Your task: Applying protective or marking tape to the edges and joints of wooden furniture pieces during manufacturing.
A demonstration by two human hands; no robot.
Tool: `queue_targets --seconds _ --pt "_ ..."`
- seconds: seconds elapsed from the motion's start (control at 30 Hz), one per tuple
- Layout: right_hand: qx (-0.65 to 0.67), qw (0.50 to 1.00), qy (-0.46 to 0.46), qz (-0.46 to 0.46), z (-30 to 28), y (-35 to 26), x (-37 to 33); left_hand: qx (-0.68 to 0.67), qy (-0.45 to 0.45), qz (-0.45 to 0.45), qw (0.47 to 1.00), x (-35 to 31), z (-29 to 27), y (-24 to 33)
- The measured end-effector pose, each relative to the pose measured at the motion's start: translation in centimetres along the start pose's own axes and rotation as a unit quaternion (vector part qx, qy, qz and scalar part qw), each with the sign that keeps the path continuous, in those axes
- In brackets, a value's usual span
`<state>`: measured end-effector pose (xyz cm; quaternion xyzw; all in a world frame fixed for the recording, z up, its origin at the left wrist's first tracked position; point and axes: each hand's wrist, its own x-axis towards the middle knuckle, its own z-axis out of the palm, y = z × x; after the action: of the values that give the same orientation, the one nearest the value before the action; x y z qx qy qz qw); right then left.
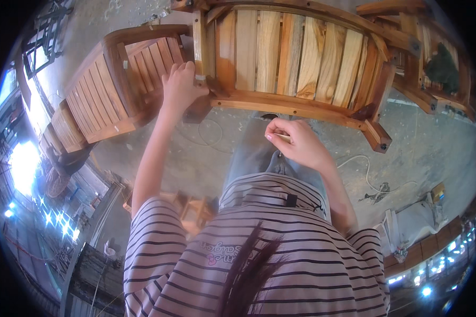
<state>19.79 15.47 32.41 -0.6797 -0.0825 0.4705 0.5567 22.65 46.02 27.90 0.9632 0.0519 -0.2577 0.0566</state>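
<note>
In front of me a slatted wooden chair (pixel 269 50) lies tipped, its pale and brown slats facing me and a stubby leg (pixel 376 136) jutting out at the right. My left hand (pixel 182 90) is at the chair's left corner, fingers curled by the upright post and thumb toward the lower rail. Close to my waist, my right hand (pixel 300 141) is closed in a pinch around a small, thin, pale piece (pixel 284 138). Most of that piece is hidden by the fingers, so its kind is unclear. It is apart from the chair.
Another reddish slatted chair (pixel 98 87) stands at the left, close to my left forearm. More wooden furniture (pixel 420 87) with a dark cloth (pixel 442 68) is at the far right. A pale cable (pixel 367 171) curls across the concrete floor (pixel 195 150).
</note>
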Motion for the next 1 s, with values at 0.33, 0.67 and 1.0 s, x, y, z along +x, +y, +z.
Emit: queue_targets --seconds 0.33,0.67,1.0 --pt "0.017 1.000 0.023 0.002 0.6 -0.5 1.5 -0.008 0.018 0.006 1.000 -0.1 0.6 -0.2" --pt "0.128 0.990 0.056 -0.005 1.4 -1.0 1.9 0.056 0.121 0.000 0.991 -2.3 0.2 0.7" --pt "0.199 0.978 0.054 -0.031 3.3 -2.3 1.9 -0.522 0.057 0.089 0.846 -8.5 -1.3 8.6"
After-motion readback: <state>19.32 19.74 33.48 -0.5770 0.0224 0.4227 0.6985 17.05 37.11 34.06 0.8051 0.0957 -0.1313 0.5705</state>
